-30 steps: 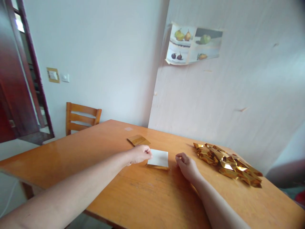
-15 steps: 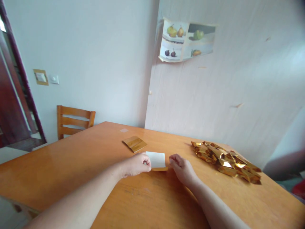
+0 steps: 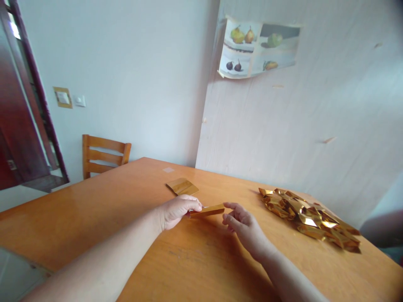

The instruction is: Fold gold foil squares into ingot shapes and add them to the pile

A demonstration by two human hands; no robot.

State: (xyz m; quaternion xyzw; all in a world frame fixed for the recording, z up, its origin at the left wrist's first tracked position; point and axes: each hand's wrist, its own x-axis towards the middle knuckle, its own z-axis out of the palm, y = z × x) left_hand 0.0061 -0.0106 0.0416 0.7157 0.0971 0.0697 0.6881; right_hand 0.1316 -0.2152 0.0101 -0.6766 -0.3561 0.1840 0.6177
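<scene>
A folded sheet of gold foil paper point(image 3: 208, 211) is held a little above the wooden table point(image 3: 176, 268), its narrow gold side toward me. My left hand point(image 3: 181, 210) pinches its left end between thumb and fingers. At the right end, my right hand point(image 3: 239, 220) has its fingers apart, with the index fingertip by the paper's corner; whether it touches I cannot tell. Behind my left hand lies a flat stack of gold paper point(image 3: 183, 186), partly covered by that hand.
On the table's right side sits a pile of folded shiny gold foil pieces point(image 3: 310, 216). A wooden chair point(image 3: 105, 153) stands past the far left edge. The wall behind carries a sheet of fruit pictures point(image 3: 260, 48).
The paper has tilted up, so its white face no longer shows and its gold side does. My right hand has opened its fingers near the right end. The whole view has shifted slightly.
</scene>
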